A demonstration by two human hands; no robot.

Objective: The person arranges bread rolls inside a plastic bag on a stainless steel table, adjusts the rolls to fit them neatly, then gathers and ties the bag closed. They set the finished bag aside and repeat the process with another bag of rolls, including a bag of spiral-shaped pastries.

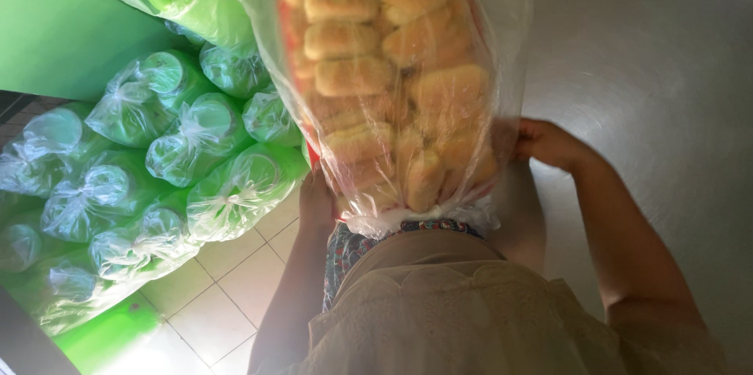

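A large clear plastic bag [392, 69] packed with several golden bread rolls stands upright on a steel table [643, 53], its near end against my body. My left hand [315, 202] presses against the bag's lower left side, partly hidden behind it. My right hand [549, 143] grips the bag's lower right side, fingers curled onto the plastic. Both hands hold the bag between them.
To the left, several stacks of green plastic cups wrapped in clear bags [196, 140] lie piled on a tiled floor [235, 281]. A green wall or panel [55, 30] rises behind them. The steel table stretches to the right.
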